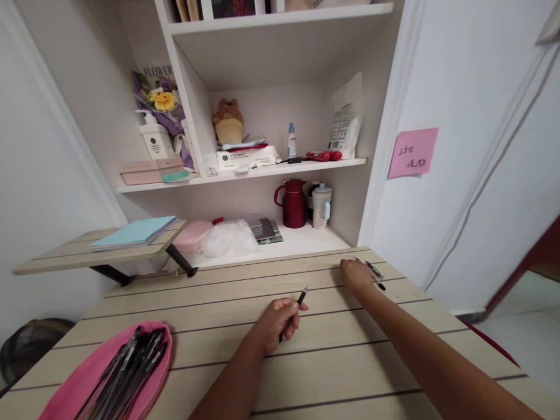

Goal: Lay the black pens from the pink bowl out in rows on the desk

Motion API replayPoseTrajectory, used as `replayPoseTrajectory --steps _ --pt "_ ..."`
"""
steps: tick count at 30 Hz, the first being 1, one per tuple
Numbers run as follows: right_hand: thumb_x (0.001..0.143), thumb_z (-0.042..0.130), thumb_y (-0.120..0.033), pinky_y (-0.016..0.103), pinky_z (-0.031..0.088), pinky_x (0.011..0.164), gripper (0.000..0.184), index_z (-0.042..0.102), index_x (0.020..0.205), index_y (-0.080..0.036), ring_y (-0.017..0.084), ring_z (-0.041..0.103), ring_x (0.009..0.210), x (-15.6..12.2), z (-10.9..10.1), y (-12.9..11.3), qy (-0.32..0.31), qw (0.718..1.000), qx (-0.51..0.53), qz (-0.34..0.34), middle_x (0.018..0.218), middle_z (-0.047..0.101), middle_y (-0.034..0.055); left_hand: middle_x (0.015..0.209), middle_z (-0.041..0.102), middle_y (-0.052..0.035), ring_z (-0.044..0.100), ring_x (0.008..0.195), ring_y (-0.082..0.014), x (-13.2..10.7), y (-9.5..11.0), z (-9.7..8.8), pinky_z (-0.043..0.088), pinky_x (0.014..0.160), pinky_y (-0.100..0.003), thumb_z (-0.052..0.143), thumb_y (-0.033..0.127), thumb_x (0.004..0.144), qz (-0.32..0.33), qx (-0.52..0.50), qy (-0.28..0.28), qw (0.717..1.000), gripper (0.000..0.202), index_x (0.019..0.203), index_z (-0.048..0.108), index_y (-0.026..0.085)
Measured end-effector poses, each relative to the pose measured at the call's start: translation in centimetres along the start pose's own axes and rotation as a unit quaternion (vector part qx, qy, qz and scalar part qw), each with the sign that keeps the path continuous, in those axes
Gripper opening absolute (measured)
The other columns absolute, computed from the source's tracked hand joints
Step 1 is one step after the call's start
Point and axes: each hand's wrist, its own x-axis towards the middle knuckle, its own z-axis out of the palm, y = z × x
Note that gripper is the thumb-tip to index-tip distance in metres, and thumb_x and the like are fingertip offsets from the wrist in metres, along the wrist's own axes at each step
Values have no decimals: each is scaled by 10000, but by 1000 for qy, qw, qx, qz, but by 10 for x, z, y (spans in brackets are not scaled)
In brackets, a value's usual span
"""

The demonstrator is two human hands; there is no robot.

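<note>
Shelves (271, 55): white, at the back; a red jug (294, 204) stands on the lowest board
Table (210, 326): pale, with dark lines across
Tray (83, 373): pink, on the table's near left; dark pens (131, 367) bunched inside
Right hand (356, 277): low at the table's far right; its grip is hidden, I cannot tell
Left hand (282, 321): closed on a black pen (301, 296), held slanting over the table's middle
Small pieces (375, 270): just beside the right hand
</note>
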Motion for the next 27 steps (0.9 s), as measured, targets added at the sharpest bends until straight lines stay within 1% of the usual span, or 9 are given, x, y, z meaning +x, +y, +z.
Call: replayPoseTrajectory --steps 9,13,15,16,18,19,20,22,27 --pt "729 462 -78 311 415 675 202 619 854 -91 249 614 833 -31 4 -21 -8 998 63 15 932 623 193 514 498 47 316 317 -17 -2 3 1 149 346 -188 538 488 747 3 2 -3 1000 438 954 588 105" --pt "746 500 -201 273 413 601 141 581 839 -131 195 603 723 -42 -3 -26 -2 988 149 29 814 641 119 517 499 44 320 316 -18 -2 2 2 140 342 -192 530 491 751 12 2 -3 1000 439 946 591 103" --pt "764 508 -308 249 407 554 160 556 787 -157 152 574 626 -47 -8 -34 -7 937 346 48 719 631 68 527 506 40 332 318 -21 -2 1 2 139 340 -194 528 498 749 16 3 -5 1000 455 961 590 100" --pt "754 528 -359 240 403 531 194 547 774 -167 133 552 583 -50 -12 -38 -10 878 475 62 695 624 49 530 508 39 335 318 -21 -2 1 2 139 338 -194 529 500 747 17 4 -7 1000 462 970 589 99" --pt "678 617 -420 230 391 498 272 550 780 -177 107 516 535 -57 -18 -50 -17 723 686 83 698 620 27 526 506 40 335 315 -22 -2 1 2 140 337 -193 529 506 743 14 6 -10 1000 479 982 589 95" --pt "633 662 -423 225 385 490 308 559 790 -180 98 505 529 -61 -22 -55 -21 667 740 85 711 621 21 520 502 41 332 314 -22 -2 1 2 143 338 -192 528 512 740 13 7 -11 1000 489 985 590 93" --pt "595 698 -413 221 379 483 337 569 800 -180 92 497 527 -64 -25 -60 -24 632 770 83 720 622 19 512 497 43 330 313 -22 -2 1 1 147 339 -190 527 519 737 12 8 -11 1000 499 987 592 91" --pt "560 731 -396 218 367 473 364 584 809 -174 88 489 525 -69 -30 -68 -34 610 788 74 723 624 22 504 492 44 327 314 -23 -1 1 1 159 342 -188 524 526 736 14 12 -13 1000 509 988 594 89" --pt "548 737 -395 218 336 455 379 593 809 -161 91 487 520 -75 -34 -78 -44 615 784 64 710 629 30 511 498 41 339 316 -28 -2 0 0 166 337 -187 516 508 750 17 11 -15 1000 480 978 595 93"
